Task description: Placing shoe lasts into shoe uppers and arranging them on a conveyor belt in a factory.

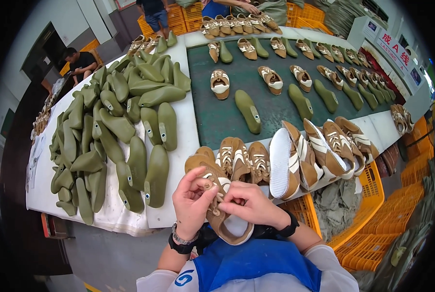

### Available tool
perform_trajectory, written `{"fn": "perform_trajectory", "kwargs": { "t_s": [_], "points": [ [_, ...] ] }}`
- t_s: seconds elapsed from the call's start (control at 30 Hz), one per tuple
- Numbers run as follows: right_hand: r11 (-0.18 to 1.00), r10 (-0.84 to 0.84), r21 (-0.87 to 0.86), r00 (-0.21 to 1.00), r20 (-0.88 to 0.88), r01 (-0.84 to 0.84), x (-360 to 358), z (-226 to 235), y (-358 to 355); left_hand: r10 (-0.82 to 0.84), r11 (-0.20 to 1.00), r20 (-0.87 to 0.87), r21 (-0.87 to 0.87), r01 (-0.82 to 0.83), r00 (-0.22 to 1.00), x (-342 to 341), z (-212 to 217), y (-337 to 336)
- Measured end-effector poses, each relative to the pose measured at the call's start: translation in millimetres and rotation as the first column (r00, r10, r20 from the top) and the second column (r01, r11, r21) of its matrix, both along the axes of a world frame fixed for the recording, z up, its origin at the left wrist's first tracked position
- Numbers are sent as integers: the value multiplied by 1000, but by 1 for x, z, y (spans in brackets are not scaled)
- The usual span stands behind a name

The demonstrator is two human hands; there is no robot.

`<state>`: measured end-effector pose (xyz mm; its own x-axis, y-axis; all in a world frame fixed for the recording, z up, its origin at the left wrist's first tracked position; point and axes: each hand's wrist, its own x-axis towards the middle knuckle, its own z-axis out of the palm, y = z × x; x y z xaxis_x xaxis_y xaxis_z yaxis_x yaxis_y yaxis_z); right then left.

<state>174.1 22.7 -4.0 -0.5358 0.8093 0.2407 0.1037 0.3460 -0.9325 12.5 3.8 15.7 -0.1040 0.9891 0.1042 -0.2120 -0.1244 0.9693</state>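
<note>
A brown sneaker with white stripes (217, 222) is in front of my body, its open heel end toward me. My left hand (192, 202) is closed at the sneaker's left side, thumb and fingers pinching the shoelace (219, 198). On the other side my right hand (252, 204) also pinches the lace, close to the left fingertips. A white lining shows inside the heel. Just beyond my hands stand more laced sneakers (259, 163). To their right, several sneakers lean in a row, with a white sole (280, 158) facing me.
Green shoe lasts (157, 175) are heaped on the white table at left. A green conveyor belt (212, 124) carries rows of sneakers and lasts. Yellow crates (370, 194) stand at right, one with grey cloth (339, 207). Other people are at the far side.
</note>
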Motion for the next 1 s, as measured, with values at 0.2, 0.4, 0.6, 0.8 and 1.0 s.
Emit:
{"fn": "perform_trajectory", "kwargs": {
  "t_s": [0.2, 0.4, 0.6, 0.8, 1.0],
  "points": [
    [1000, 13, -9, 999, -45, -13, 1, -2, -5, 23, 1000, -7, 15, -23, 1000, -6, 3, 4],
    [998, -3, -63, 989, -149, -6, 1, -2, -6, -137, 988, -291, 32, 152, 947, -15, 8, 1],
    [999, 40, -12, 988, -147, -42, 0, 1, -9, -377, 919, -390, -49, 390, 840, -28, 18, 1],
    [993, 41, 113, 995, -96, -30, -2, 3, -13, -399, 913, -172, -166, 372, 901, -26, 17, -5],
    [987, 32, 162, 996, -78, -19, -6, 4, -16, -443, 892, -181, -183, 413, 878, -25, 20, -5]
  ]
}}
